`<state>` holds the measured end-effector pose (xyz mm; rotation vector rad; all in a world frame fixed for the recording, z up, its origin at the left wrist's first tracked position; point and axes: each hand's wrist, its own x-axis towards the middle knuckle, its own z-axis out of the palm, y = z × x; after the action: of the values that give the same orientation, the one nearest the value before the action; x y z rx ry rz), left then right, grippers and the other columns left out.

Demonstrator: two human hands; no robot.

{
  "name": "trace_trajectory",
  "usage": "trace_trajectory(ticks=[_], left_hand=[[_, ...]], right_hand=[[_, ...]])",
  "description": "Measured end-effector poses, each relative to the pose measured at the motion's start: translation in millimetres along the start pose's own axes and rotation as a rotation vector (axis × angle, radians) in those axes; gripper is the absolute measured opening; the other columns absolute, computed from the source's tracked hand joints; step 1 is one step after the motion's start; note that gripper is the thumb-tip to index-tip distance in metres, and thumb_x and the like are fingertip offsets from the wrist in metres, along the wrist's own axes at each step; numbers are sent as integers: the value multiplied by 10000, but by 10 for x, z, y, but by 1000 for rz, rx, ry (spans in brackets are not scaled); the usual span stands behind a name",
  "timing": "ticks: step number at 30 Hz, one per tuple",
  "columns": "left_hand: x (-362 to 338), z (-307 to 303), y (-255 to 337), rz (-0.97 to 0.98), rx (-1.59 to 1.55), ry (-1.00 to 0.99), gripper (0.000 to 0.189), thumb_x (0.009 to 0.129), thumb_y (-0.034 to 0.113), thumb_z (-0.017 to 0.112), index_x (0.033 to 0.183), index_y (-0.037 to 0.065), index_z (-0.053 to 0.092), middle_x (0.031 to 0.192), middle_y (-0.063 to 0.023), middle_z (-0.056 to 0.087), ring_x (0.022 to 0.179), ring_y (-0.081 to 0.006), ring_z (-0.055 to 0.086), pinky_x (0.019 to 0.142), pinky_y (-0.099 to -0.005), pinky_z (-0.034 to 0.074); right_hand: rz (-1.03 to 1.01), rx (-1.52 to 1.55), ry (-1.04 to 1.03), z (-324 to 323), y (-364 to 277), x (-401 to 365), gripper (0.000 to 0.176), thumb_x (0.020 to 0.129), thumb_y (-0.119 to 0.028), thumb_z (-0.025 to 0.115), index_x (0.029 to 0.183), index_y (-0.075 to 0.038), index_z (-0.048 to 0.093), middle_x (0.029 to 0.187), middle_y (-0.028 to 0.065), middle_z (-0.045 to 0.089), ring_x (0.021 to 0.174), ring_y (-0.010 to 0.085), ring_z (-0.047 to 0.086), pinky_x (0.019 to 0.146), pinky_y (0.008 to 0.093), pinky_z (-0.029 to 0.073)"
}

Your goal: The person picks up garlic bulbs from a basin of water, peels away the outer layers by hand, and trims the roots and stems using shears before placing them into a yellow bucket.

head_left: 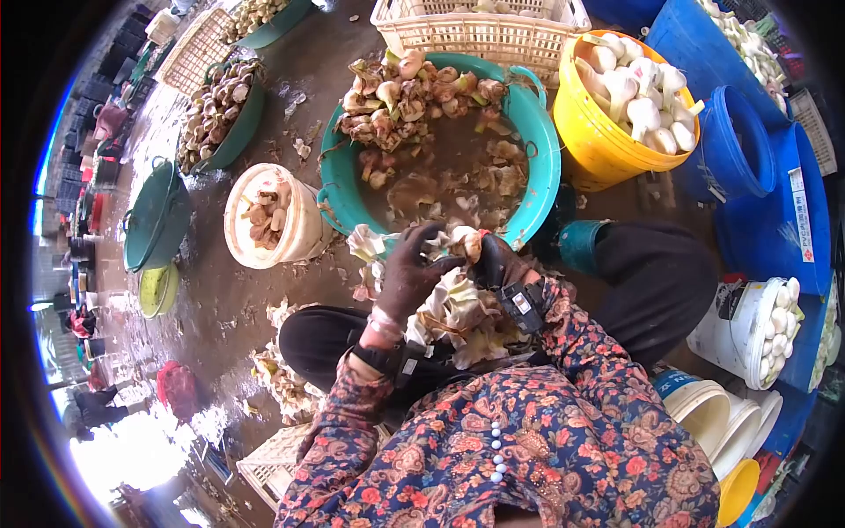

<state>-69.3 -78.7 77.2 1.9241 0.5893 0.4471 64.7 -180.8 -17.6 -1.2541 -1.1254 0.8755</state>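
Note:
Both my hands wear dark gloves and meet above my lap at the near rim of a teal tub (543, 167). Between them is a pale garlic bulb (465, 244). My left hand (412, 275) has its fingers curled against the bulb's left side. Closed at the bulb's right side is my right hand (503, 261), with a small orange-red spot by its fingertips that I cannot make out. Loose garlic skins (458, 308) are heaped on my lap just below. Unpeeled garlic bulbs (396, 97) lie piled at the tub's far left, above brown water with floating skins.
A yellow bucket (590, 145) of cleaned garlic stands right of the tub. At its left is a white bucket (295, 231) with scraps. A cream crate (475, 33) sits behind. Blue bins (779, 220) and a white garlic bucket (731, 334) line the right. Skins litter the wet floor.

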Motion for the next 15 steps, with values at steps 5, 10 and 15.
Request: trace_trajectory(ticks=[5,10,15], left_hand=[[76,218,-331,131,48,77,169,765,3,654,927,5,607,831,-36,604,741,-112,562,670,-245,456],[-119,148,-171,-71,-212,-72,81,789,46,658,835,19,597,734,19,565,676,-66,506,607,-214,423],[-285,3,1,-197,-365,-107,90,787,53,654,839,29,585,712,15,556,650,-57,495,597,-207,423]], right_hand=[[269,-44,-34,-6,-374,5,205,840,-247,527,935,-80,599,806,87,620,722,197,584,654,308,457],[101,-225,-103,102,269,-236,281,700,-108,620,972,-53,571,850,61,604,764,153,578,663,287,465],[-29,-227,-17,187,-167,-144,448,577,-196,707,990,-83,573,873,129,600,807,329,587,701,385,469]])
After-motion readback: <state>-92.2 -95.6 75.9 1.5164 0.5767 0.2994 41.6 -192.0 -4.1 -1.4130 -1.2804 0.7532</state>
